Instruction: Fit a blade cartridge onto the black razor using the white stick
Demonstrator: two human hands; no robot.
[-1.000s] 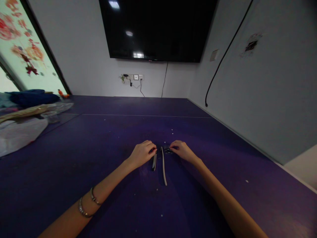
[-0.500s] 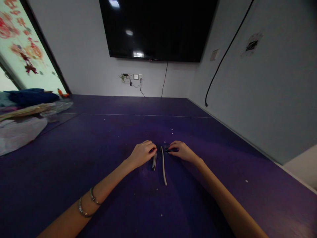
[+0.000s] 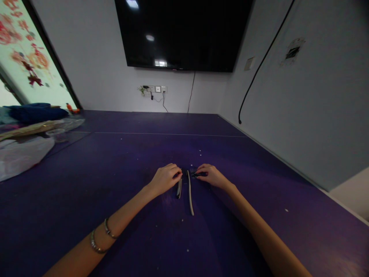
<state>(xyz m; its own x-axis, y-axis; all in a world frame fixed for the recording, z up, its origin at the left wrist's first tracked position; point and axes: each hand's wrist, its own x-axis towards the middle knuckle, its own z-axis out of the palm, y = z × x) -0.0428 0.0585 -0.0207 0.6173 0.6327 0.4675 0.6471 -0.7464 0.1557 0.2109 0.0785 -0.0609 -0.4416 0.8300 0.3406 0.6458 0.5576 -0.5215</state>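
Small dark piece [image 3: 201, 174] in right hand [image 3: 213, 176], near curved pale strip [image 3: 190, 195]

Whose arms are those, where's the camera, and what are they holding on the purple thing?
There's no robot: you're seeing a person's own bare arms. The camera sits on that person's head, looking forward and down. The left hand seems to pinch the far end of a slim pale-and-dark thing. The right hand has its fingertips at a small dark piece; it's too tiny to tell whether it's gripped. Between them, a pale strip lies on the purple surface.
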